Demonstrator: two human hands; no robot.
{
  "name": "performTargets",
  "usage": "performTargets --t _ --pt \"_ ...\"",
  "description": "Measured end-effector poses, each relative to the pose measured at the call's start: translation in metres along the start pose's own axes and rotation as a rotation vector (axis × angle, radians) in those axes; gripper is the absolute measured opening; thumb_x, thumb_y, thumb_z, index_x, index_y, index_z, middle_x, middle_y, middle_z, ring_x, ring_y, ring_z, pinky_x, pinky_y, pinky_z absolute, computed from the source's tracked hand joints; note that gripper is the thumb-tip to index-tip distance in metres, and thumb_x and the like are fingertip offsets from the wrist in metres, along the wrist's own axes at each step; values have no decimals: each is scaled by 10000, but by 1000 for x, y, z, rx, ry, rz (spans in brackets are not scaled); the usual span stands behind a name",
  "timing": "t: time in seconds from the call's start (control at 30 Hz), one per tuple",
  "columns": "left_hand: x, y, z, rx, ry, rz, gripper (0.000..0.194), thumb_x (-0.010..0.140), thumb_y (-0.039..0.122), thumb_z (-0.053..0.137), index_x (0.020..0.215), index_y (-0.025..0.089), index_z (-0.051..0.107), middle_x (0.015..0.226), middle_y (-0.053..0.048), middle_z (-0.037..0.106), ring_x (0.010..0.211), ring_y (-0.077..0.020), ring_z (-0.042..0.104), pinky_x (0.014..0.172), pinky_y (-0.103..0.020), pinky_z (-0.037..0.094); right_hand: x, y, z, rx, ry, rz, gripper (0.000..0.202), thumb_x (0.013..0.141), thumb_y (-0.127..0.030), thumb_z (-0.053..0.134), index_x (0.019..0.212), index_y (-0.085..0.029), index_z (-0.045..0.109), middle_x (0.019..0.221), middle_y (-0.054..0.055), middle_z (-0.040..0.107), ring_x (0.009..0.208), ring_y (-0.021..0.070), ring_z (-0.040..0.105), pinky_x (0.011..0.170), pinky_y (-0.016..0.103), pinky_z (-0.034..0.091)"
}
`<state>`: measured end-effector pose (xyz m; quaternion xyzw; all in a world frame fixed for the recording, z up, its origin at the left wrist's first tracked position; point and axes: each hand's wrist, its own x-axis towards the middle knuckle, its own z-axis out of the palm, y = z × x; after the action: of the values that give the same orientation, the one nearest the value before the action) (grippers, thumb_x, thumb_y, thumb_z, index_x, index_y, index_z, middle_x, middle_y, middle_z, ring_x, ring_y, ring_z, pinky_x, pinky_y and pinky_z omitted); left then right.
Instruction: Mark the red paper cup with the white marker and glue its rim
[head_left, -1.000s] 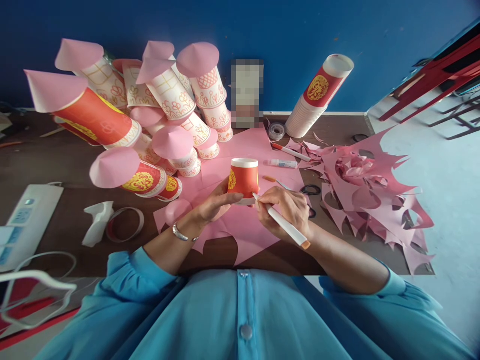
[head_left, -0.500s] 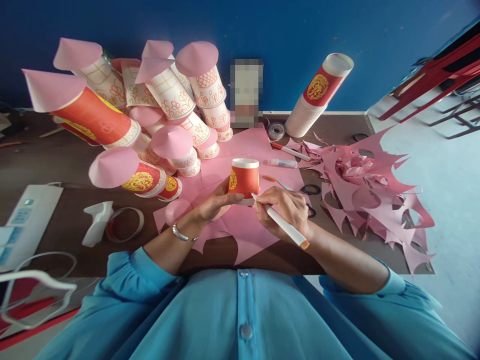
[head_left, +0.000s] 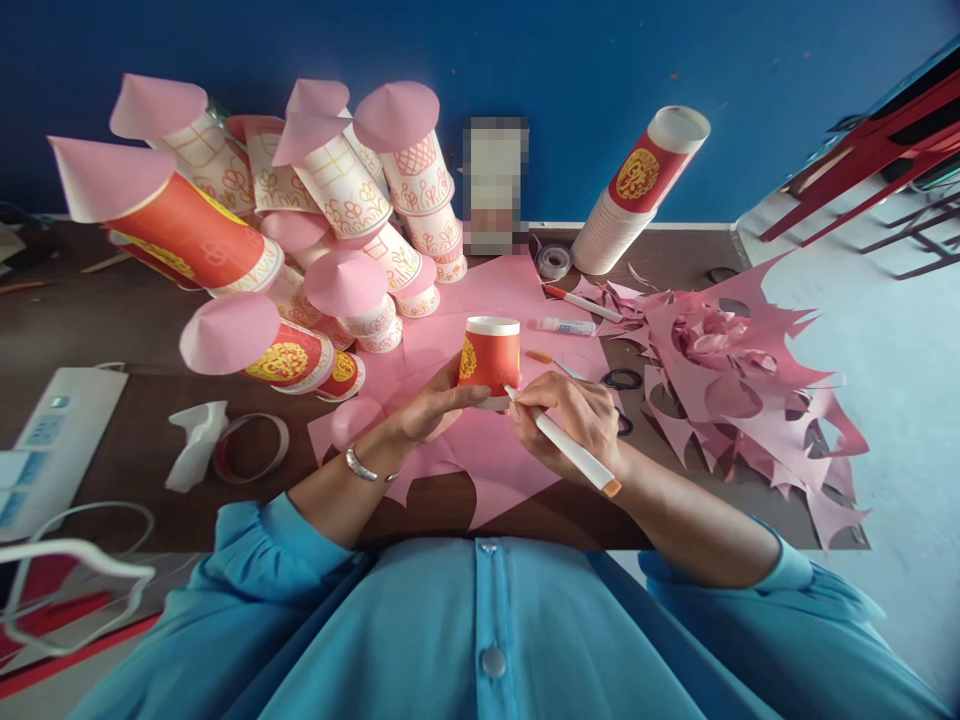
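Observation:
A red paper cup (head_left: 491, 358) with a yellow printed emblem is in the middle of the view, its white rim facing up. My left hand (head_left: 435, 405) is closed around its left side and base, thumb across the lower front. Between the fingers of my right hand (head_left: 566, 415) is a white marker pen (head_left: 574, 452) with an orange end. Its tip meets, or nearly meets, the cup's lower right side; I cannot tell which. Pink paper sheets (head_left: 510, 475) lie on the table beneath both hands.
Cup towers with pink paper cones (head_left: 341, 190) crowd the left back. Cut pink scraps (head_left: 742, 370) heap up at right, near scissors (head_left: 622, 379). A cup stack (head_left: 615, 230), clear tape (head_left: 553, 262), a glue stick (head_left: 562, 326), a tape ring (head_left: 251, 450) and a power strip (head_left: 64, 440) surround the work.
The whole view has shifted very slightly. Both hands keep the same hold on cup and marker, and nothing else has visibly moved.

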<state>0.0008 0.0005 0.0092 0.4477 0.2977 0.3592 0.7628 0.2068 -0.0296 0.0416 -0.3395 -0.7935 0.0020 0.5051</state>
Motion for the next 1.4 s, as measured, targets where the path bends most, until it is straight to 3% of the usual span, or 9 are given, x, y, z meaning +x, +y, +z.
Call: performTargets --t 0.47,0.67,0.97,1.27,1.4 --pt "1 3 3 -12 17 -4 670 836 515 958 1421 273 740 1281 -97 857 1275 -389 809 1036 -512 680 -2 0 -1 16 -28 -3 157 1069 -124 640 1036 -274 609 746 -55 763 575 131 742 576 230 556" --pt "4 -1 -2 -5 12 30 666 832 520 965 1389 233 740 1198 -113 853 1184 -370 815 997 -481 652 -3 -1 0 23 -41 -3 172 1038 -104 651 1032 -270 607 725 -60 749 559 132 723 546 235 530" --pt "6 -2 -2 -44 7 41 633 818 505 969 1349 238 751 1181 -103 853 1213 -381 814 1031 -506 652 -4 -2 0 53 -78 -3 214 989 -64 634 1009 -274 602 699 -80 724 544 130 718 545 241 512" --pt "6 -2 -3 -52 9 50 600 822 496 958 1318 222 762 1159 -108 862 1184 -383 831 1006 -491 652 -4 -2 -5 65 -161 -14 208 1016 -63 621 1006 -268 586 703 -75 733 579 128 752 567 238 532" --pt "6 -2 -3 -64 16 63 604 819 490 966 1324 232 759 1195 -106 862 1211 -376 823 1039 -493 648 -4 -3 -2 71 -124 -16 205 1018 -78 624 1012 -277 576 693 -81 719 562 125 736 557 238 536"
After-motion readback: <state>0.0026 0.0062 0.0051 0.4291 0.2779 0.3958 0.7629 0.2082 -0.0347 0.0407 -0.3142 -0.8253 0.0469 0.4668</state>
